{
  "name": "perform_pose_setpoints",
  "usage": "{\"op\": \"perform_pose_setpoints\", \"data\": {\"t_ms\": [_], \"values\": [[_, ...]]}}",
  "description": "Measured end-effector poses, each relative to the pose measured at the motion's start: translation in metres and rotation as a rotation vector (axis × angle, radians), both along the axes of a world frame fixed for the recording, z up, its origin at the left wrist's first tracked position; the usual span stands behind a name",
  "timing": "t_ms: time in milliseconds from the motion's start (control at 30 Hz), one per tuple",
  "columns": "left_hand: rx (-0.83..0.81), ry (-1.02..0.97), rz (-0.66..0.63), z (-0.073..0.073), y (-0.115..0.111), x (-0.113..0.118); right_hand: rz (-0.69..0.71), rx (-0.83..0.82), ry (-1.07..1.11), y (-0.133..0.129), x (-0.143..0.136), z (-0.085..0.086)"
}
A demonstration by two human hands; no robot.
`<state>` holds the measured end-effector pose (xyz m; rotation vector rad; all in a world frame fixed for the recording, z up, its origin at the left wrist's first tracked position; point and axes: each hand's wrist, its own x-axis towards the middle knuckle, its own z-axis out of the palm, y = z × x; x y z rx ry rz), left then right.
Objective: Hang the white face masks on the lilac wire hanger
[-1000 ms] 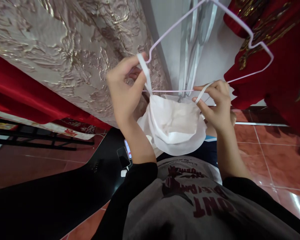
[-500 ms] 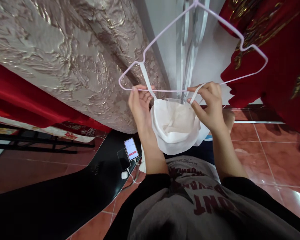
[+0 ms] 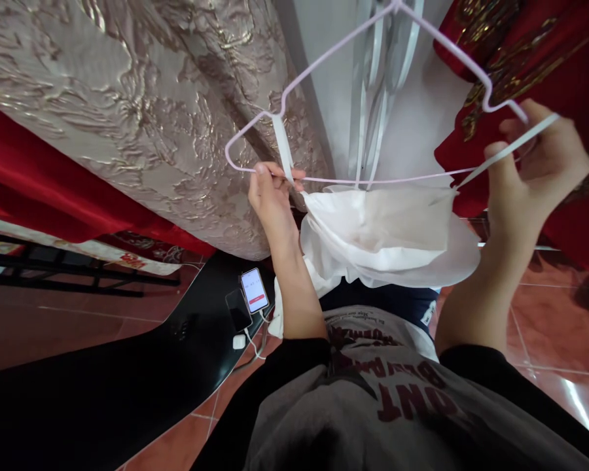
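A pale pink clothes hanger (image 3: 334,51) hangs in front of me with a white garment (image 3: 407,222) below its bar. One white strap (image 3: 283,145) of the garment is looped over the hanger's left shoulder. My left hand (image 3: 275,196) pinches the hanger's lower bar near its left end, close to that strap. The other strap (image 3: 505,152) is stretched out to the right over the fingers and thumb of my right hand (image 3: 530,163), beside the hanger's right end. That hand hides the tip of the hanger.
Shiny beige textured fabric (image 3: 142,111) hangs at the left, with red fabric (image 3: 53,183) below it. Red fabric with gold decoration (image 3: 544,59) hangs at the right. Two phones, one lit (image 3: 254,288), lie on a black surface (image 3: 103,373) with cables attached.
My right hand has moved right and up with the strap, from the middle of the bar to the hanger's right end. The garment's opening has stretched wide. My left hand stays at the bar.
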<state>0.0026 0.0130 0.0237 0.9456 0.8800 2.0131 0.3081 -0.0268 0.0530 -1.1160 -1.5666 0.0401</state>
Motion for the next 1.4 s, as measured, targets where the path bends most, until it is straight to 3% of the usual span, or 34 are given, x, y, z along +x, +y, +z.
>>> {"op": "perform_pose_setpoints", "data": {"t_ms": [200,300,400,433,500,567,700,767,867,1000,1100,1233,1267,1333,1400], "values": [[-0.023,0.031,0.059,0.0,0.0,0.005,0.005,0.039,-0.078,0.009,-0.023,0.021],[-0.079,0.02,0.038,0.001,-0.003,0.006,-0.049,0.274,-0.129,0.013,-0.026,0.023],[-0.022,-0.012,-0.013,-0.001,-0.007,0.007,-0.014,0.489,-0.074,0.012,-0.038,0.012],[0.005,-0.017,-0.037,-0.003,-0.008,0.007,0.046,0.435,-0.089,0.012,-0.045,0.005],[0.025,0.007,-0.078,-0.009,-0.009,0.004,0.18,0.169,-0.209,0.013,-0.06,-0.012],[-0.004,0.074,-0.12,-0.018,-0.011,-0.003,0.22,-0.07,-0.307,0.015,-0.073,-0.03],[-0.113,0.309,-0.31,-0.027,-0.024,-0.027,0.106,-0.107,-0.259,0.019,-0.081,-0.052],[-0.133,0.407,-0.363,-0.019,-0.034,-0.037,0.103,-0.09,-0.233,0.018,-0.08,-0.054],[-0.071,0.399,-0.366,0.007,-0.047,-0.039,0.139,-0.083,-0.22,0.015,-0.079,-0.051],[0.031,0.151,-0.378,0.048,-0.047,-0.034,0.178,-0.063,-0.218,0.011,-0.08,-0.046],[0.058,-0.049,-0.237,0.057,-0.034,-0.042,0.169,-0.065,-0.233,0.008,-0.081,-0.047],[0.079,-0.121,0.187,0.031,-0.021,-0.059,0.146,-0.049,-0.236,0.006,-0.08,-0.051],[0.054,-0.08,0.221,0.021,-0.021,-0.061,0.152,-0.042,-0.238,0.006,-0.081,-0.051],[-0.028,0.011,0.108,0.006,-0.023,-0.059,0.177,-0.036,-0.244,0.004,-0.085,-0.05],[-0.094,0.063,-0.099,-0.001,-0.027,-0.05,0.212,-0.039,-0.246,0.0,-0.09,-0.047]]}}
